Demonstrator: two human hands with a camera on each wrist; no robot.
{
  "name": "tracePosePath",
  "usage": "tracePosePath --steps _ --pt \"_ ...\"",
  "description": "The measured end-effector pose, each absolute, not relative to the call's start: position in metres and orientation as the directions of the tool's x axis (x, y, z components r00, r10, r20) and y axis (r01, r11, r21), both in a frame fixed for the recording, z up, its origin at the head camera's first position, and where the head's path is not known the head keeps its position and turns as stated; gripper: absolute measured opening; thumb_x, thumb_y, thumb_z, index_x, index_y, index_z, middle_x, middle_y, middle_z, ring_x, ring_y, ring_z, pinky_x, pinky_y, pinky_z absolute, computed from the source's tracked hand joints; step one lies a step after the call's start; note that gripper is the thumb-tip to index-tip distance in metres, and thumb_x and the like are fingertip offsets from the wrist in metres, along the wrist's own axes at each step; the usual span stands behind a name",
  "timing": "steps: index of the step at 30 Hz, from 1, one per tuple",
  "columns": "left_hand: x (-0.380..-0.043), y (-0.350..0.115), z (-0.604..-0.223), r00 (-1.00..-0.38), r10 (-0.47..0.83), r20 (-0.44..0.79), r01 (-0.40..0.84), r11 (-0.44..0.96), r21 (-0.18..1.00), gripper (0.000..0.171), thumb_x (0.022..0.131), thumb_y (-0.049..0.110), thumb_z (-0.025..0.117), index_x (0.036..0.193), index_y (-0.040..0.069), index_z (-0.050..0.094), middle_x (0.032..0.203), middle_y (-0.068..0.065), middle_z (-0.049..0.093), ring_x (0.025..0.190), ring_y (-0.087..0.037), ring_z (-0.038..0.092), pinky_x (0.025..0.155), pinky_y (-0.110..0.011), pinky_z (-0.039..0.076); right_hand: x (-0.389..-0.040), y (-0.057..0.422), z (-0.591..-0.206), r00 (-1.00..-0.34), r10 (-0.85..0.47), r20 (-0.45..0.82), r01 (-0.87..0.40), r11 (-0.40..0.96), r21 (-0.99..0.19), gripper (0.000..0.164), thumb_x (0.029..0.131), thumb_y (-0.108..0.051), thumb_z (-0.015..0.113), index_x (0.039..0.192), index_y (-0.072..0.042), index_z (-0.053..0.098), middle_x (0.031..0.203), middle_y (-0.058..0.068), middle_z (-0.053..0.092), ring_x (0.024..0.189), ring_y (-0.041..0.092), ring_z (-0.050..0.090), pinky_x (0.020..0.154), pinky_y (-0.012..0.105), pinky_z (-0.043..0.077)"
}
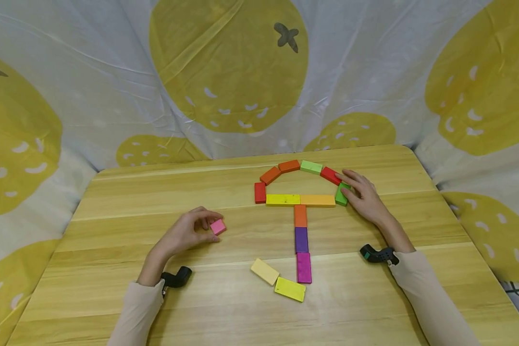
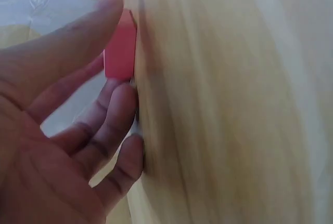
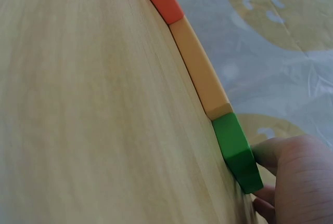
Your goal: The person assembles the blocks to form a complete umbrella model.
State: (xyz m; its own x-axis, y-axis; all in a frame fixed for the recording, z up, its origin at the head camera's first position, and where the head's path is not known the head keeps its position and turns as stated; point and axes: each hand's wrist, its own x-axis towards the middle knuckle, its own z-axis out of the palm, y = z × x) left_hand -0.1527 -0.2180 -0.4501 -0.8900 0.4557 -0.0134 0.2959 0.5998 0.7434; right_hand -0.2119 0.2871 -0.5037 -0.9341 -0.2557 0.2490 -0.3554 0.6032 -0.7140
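My left hand point(image 1: 185, 234) pinches a small pink block point(image 1: 218, 227) between thumb and fingertips, at the left of the table. The left wrist view shows the thumb across this block, just over the wood. At the right end of an arch of blocks, my right hand point(image 1: 364, 196) touches the green block point(image 1: 341, 196) with its thumb. Its other fingertips reach the red block point(image 1: 330, 175) beside it. Farther along the arch are a light green block point(image 1: 311, 167), two orange ones and another red block point(image 1: 260, 192).
A yellow block point(image 1: 283, 199) and a light orange block point(image 1: 317, 201) form a bar under the arch. Below run orange, purple point(image 1: 301, 240) and magenta blocks. A yellow block point(image 1: 290, 289) and a cream block point(image 1: 265, 271) lie near the stem's foot. Patterned cloth surrounds the table.
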Motion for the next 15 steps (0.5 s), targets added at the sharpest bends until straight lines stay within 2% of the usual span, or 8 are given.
tracePosePath --steps 4,10,15 --pt "-0.1520 -0.2201 -0.4504 -0.861 0.507 -0.031 0.307 0.568 0.764 0.045 0.083 0.009 0.087 0.125 0.006 0.073 0.103 -0.010 0.067 0.088 -0.024 0.058 0.074 -0.026 0.050 -0.2120 0.2870 -0.5038 -0.932 -0.258 0.254 -0.361 0.599 -0.715 0.045 0.106 -0.014 0.057 0.150 -0.005 0.054 0.161 0.028 0.038 0.151 0.052 0.027 0.118 0.075 0.013" --pt "-0.1524 -0.2209 -0.4497 -0.861 0.506 -0.049 0.293 0.573 0.766 0.033 0.084 0.009 0.086 0.115 0.011 0.075 0.100 -0.005 0.066 0.087 -0.022 0.058 0.074 -0.023 0.049 -0.2115 0.2859 -0.5032 -0.933 -0.253 0.256 -0.359 0.595 -0.719 0.045 0.105 -0.012 0.058 0.149 -0.004 0.055 0.161 0.028 0.039 0.151 0.052 0.027 0.118 0.075 0.013" --pt "-0.1517 -0.2178 -0.4489 -0.853 0.521 -0.034 0.312 0.561 0.767 0.031 0.082 0.011 0.087 0.111 0.014 0.076 0.100 -0.003 0.067 0.086 -0.021 0.060 0.075 -0.024 0.051 -0.2111 0.2845 -0.5018 -0.934 -0.248 0.256 -0.355 0.591 -0.724 0.045 0.104 -0.010 0.058 0.148 -0.003 0.055 0.161 0.027 0.039 0.152 0.051 0.027 0.119 0.074 0.013"
